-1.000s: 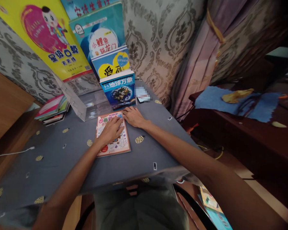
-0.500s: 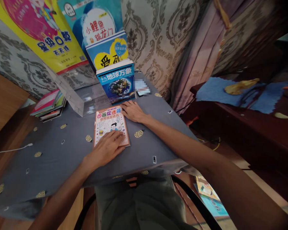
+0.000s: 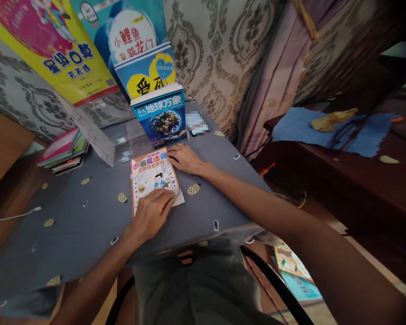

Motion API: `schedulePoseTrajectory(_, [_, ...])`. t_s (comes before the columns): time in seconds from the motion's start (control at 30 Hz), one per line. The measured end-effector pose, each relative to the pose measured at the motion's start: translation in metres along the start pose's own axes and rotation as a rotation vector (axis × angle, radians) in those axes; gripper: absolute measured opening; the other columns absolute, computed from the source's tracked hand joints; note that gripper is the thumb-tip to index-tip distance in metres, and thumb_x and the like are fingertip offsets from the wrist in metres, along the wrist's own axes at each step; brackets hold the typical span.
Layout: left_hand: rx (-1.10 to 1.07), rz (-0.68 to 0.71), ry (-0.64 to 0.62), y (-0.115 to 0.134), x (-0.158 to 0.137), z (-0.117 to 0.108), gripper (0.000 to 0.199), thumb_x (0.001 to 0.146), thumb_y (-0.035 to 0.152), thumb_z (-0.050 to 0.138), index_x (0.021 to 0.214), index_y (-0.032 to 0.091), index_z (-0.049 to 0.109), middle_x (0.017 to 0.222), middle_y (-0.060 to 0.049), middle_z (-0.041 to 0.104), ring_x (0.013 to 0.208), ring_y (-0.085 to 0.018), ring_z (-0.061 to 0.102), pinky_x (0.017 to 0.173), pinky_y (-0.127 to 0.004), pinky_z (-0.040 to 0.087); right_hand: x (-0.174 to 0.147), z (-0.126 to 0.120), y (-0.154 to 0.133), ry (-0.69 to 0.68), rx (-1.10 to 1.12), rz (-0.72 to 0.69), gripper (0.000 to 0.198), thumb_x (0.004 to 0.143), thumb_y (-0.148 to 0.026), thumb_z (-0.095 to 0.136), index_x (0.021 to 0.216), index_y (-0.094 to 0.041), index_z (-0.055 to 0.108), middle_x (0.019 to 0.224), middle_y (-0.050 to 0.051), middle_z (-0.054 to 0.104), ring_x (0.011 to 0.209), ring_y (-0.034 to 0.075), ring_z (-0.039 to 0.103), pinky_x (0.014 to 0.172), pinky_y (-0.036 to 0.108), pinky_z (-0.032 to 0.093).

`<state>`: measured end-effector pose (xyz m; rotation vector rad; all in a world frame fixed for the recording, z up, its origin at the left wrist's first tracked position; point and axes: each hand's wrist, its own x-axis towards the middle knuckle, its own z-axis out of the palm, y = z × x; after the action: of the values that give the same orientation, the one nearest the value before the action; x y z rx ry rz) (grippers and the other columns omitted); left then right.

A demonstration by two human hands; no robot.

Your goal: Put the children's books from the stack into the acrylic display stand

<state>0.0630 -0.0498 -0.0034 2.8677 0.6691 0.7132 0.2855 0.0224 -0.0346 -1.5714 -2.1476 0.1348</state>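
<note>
A thin book (image 3: pixel 150 174) with an orange-bordered cover, colourful Chinese title and line drawing lies flat on the dark grey tablecloth (image 3: pixel 98 225). At the cover's lower right corner, my left hand (image 3: pixel 153 212) has its fingers and thumb drawn together on the cover. That corner is curled up, and a white page shows under it. My right hand (image 3: pixel 184 159) lies flat on the upper right edge of the book, its fingers stretched out. Just behind it, a blue book with a globe picture (image 3: pixel 163 118) stands upright in a clear stand (image 3: pixel 88 128).
Taller books, one yellow (image 3: pixel 71 63) and one teal (image 3: pixel 135 38), stand behind. A stack of booklets (image 3: pixel 66 151) is at the left, a white cable (image 3: pixel 16 216) before it. A phone-like object (image 3: pixel 196 124) lies at the back right. Books (image 3: pixel 299 275) lie below on the right.
My left hand has closed on the cover's lower right corner and curled it up, baring a white page. My right hand stays at the book's upper edge. The view has shifted slightly.
</note>
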Motion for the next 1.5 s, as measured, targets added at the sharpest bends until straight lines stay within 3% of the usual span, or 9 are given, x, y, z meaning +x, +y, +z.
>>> schedulePoseTrajectory(0.33, [0.024, -0.061, -0.143, 0.005, 0.006, -0.002, 0.024, 0.101, 0.023, 0.046, 0.099, 0.018, 0.070, 0.100, -0.007, 0.075, 0.092, -0.022, 0.070, 0.082, -0.040, 0.059, -0.002, -0.002, -0.001, -0.008, 0.016, 0.002, 0.029, 0.102, -0.026, 0.047, 0.118, -0.017, 0.069, 0.129, 0.011, 0.067, 0.121, 0.027, 0.054, 0.094, 0.041, 0.040])
schedulePoseTrajectory(0.77, [0.050, -0.076, -0.198, 0.011, 0.004, -0.004, 0.023, 0.100, 0.021, 0.047, 0.100, 0.018, 0.069, 0.104, -0.007, 0.073, 0.098, -0.023, 0.067, 0.085, -0.041, 0.057, -0.003, -0.002, -0.002, -0.022, -0.004, 0.002, 0.030, 0.102, -0.026, 0.047, 0.121, -0.016, 0.068, 0.131, 0.011, 0.067, 0.122, 0.027, 0.055, 0.096, 0.041, 0.040])
schedulePoseTrajectory(0.97, [0.128, -0.036, -0.282, 0.017, -0.006, -0.003, 0.036, 0.097, 0.011, 0.045, 0.127, 0.024, 0.060, 0.120, -0.007, 0.066, 0.109, -0.025, 0.061, 0.090, -0.044, 0.056, -0.003, 0.000, -0.001, -0.012, 0.003, -0.002, 0.030, 0.101, -0.026, 0.047, 0.121, -0.017, 0.068, 0.131, 0.011, 0.066, 0.121, 0.027, 0.054, 0.096, 0.042, 0.040])
schedulePoseTrajectory(1.07, [0.187, -0.013, -0.305, 0.019, -0.009, -0.002, 0.041, 0.094, 0.007, 0.045, 0.130, 0.023, 0.058, 0.124, -0.009, 0.063, 0.115, -0.026, 0.058, 0.096, -0.045, 0.054, -0.003, 0.000, 0.000, -0.011, -0.005, -0.002, 0.031, 0.101, -0.026, 0.046, 0.121, -0.017, 0.068, 0.131, 0.011, 0.067, 0.121, 0.028, 0.055, 0.095, 0.042, 0.040])
schedulePoseTrajectory(1.2, [0.219, -0.005, -0.308, 0.021, -0.011, 0.002, 0.043, 0.092, 0.003, 0.045, 0.130, 0.020, 0.057, 0.126, -0.011, 0.061, 0.122, -0.028, 0.055, 0.103, -0.049, 0.049, -0.003, 0.000, -0.001, -0.020, -0.026, -0.010, 0.032, 0.101, -0.026, 0.046, 0.123, -0.016, 0.067, 0.131, 0.012, 0.066, 0.121, 0.029, 0.055, 0.096, 0.043, 0.040])
schedulePoseTrajectory(1.33, [0.172, -0.045, -0.281, 0.022, -0.013, 0.005, 0.043, 0.093, 0.005, 0.044, 0.129, 0.023, 0.058, 0.120, -0.009, 0.061, 0.116, -0.026, 0.056, 0.102, -0.050, 0.050, -0.008, 0.000, -0.011, -0.020, -0.062, 0.013, 0.036, 0.101, -0.026, 0.043, 0.128, -0.013, 0.064, 0.136, 0.016, 0.063, 0.120, 0.031, 0.055, 0.098, 0.047, 0.040])
schedulePoseTrajectory(1.5, [0.129, -0.081, -0.246, 0.018, -0.020, 0.006, 0.046, 0.094, 0.007, 0.045, 0.135, 0.024, 0.055, 0.117, -0.009, 0.060, 0.111, -0.025, 0.057, 0.097, -0.046, 0.054, -0.037, 0.000, -0.035, -0.054, -0.091, -0.029, 0.044, 0.099, -0.028, 0.045, 0.136, -0.007, 0.056, 0.146, 0.021, 0.053, 0.130, 0.033, 0.050, 0.108, 0.049, 0.038])
